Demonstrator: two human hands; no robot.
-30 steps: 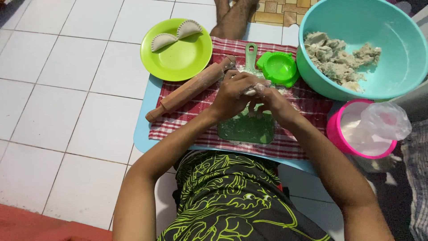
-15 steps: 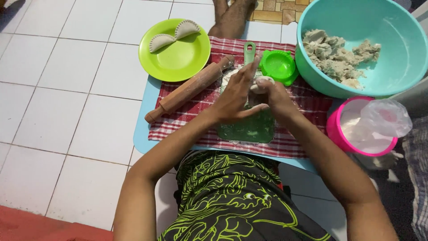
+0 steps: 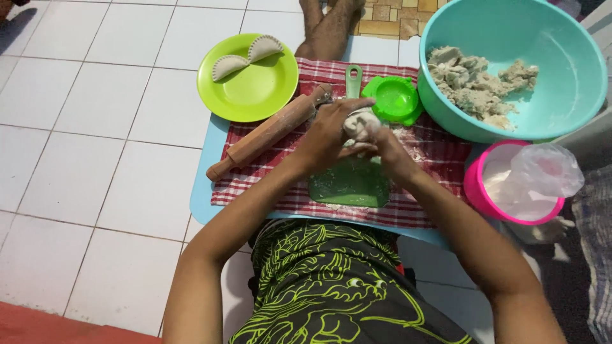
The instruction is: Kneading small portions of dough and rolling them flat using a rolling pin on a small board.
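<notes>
**Dough worked between both hands**

We held a pale lump of dough [image 3: 361,122] above the green cutting board [image 3: 349,185], our left hand [image 3: 328,132] curled over it and our right hand [image 3: 382,143] pinching it from below. The wooden rolling pin [image 3: 271,131] lay just beside, on the checked cloth [image 3: 433,153].

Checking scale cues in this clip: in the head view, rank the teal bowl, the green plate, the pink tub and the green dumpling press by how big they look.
1. Teal bowl, clearly largest.
2. Green plate.
3. Pink tub, close to the plate; a plastic bag covers part of it, so this order is unsure.
4. Green dumpling press, smallest.
</notes>
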